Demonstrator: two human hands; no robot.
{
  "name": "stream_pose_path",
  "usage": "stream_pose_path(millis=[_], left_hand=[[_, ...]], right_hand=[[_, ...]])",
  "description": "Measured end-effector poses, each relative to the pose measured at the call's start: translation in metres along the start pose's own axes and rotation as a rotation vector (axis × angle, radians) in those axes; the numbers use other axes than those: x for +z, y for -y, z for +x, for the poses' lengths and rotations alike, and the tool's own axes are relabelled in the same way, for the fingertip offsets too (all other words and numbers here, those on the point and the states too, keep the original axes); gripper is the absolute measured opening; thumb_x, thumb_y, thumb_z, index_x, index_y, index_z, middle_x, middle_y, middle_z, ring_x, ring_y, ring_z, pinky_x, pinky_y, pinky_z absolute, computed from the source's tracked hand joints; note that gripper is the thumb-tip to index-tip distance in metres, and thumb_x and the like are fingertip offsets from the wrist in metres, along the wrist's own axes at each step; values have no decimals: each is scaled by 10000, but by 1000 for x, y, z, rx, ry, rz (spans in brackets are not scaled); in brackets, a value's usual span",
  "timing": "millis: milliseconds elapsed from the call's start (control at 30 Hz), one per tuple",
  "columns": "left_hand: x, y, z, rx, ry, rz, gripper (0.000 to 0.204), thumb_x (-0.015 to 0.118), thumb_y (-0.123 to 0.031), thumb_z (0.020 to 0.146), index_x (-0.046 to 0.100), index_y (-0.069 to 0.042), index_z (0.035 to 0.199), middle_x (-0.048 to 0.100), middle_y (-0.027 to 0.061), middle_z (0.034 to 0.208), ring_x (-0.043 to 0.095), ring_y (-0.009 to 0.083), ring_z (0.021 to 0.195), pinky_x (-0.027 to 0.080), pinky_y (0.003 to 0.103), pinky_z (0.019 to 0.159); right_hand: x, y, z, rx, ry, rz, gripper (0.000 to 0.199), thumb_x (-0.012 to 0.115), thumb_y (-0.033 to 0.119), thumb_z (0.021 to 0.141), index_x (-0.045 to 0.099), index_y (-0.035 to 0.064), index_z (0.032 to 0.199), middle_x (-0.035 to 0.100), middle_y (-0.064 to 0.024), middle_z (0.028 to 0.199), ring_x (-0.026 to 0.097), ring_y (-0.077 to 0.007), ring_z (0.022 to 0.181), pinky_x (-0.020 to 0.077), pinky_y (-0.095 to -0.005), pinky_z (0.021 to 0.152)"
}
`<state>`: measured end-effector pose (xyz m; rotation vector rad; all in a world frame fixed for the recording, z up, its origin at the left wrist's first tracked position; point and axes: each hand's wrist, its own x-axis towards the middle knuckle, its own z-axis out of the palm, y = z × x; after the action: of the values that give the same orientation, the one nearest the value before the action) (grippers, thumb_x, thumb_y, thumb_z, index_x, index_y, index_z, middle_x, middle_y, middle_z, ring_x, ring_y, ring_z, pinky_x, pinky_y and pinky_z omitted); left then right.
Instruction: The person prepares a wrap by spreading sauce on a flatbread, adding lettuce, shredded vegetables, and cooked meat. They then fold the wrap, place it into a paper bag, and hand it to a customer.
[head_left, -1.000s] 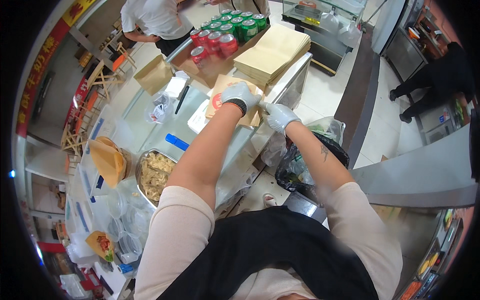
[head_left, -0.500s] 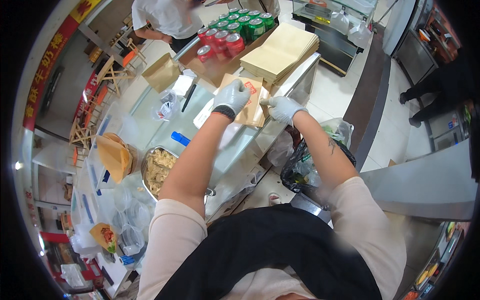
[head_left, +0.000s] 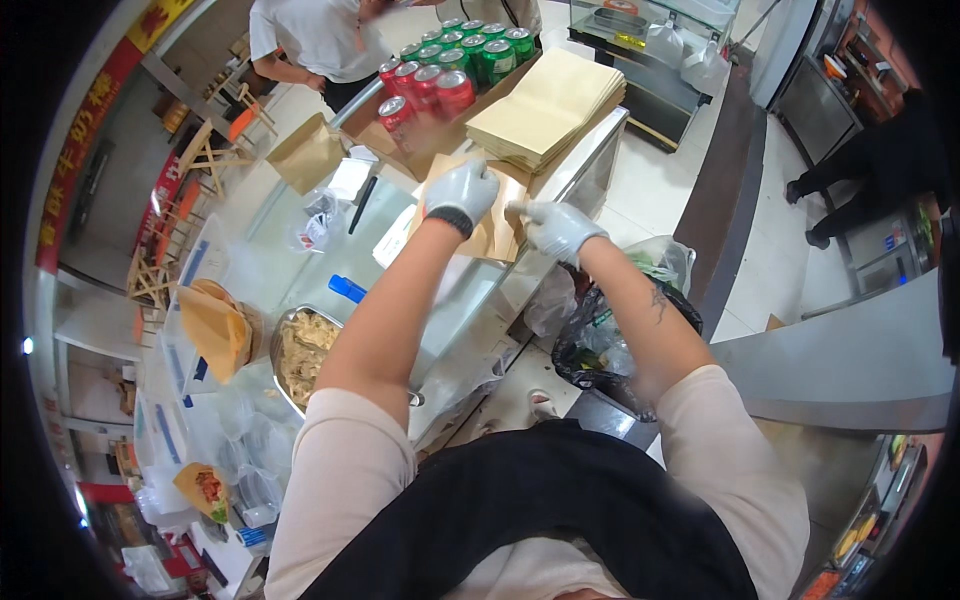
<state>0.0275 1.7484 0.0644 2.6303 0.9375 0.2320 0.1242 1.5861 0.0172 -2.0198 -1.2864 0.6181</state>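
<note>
Both my hands wear pale gloves and hold one brown paper bag (head_left: 492, 232) above the steel counter (head_left: 440, 300). My left hand (head_left: 460, 192) grips the bag's top left part. On the right, my right hand (head_left: 556, 228) pinches its upper edge. What is inside the bag is hidden. A stack of flat brown paper bags (head_left: 548, 108) lies just beyond my hands.
Red and green drink cans (head_left: 440, 70) stand in a cardboard tray at the back. A metal bowl of pale food (head_left: 305, 345) sits left of my arm, a filled paper bag (head_left: 215, 330) beside it. A black bin bag (head_left: 610, 340) hangs by the counter. A person (head_left: 320, 40) stands across the counter.
My hands and the paper bag have shifted slightly toward me and lower in view. My left hand has moved up to the bag's top edge.
</note>
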Motion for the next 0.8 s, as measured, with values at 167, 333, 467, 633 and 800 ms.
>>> stream_pose_path(millis=[167,333,467,633,800], left_hand=[[-19,5,-61,412,-385,-81,158,603,-217,902,609,-61,879,651,176,888,641,378,851,505,473,720],[-55,-6,-117,726,-453,25,61,657,-115,823,614,-86,854,603,119,806,627,330,754,509,438,692],[-83,11,-156,891,-294,75,130,686,-154,809,628,-73,892,638,124,927,629,339,871,495,430,736],[-100,77,-224,440,-642,-817,196,687,-260,936,636,-92,1023,665,25,1002,636,210,895,500,356,739],[-76,131,-216,-307,-465,-1834,282,584,-341,1019,534,-100,1157,622,56,1048,604,156,851,519,316,720]], right_hand=[[-11,47,6,30,-33,1090,326,484,38,959,622,-8,1251,683,-105,1072,666,-198,968,546,-302,878],[5,67,14,76,300,1428,307,573,128,982,602,63,1280,677,-90,1204,678,-198,1068,553,-349,959],[39,68,15,-367,578,1572,529,495,287,1036,376,46,1492,520,-172,1436,584,-285,1250,519,-431,1043],[45,178,-40,-422,318,1479,449,488,147,1022,485,30,1456,544,-119,1420,517,-236,1315,411,-362,1115],[146,181,-13,-476,168,1002,381,446,117,1034,513,-1,1390,612,-112,1284,610,-189,1158,476,-344,1036]])
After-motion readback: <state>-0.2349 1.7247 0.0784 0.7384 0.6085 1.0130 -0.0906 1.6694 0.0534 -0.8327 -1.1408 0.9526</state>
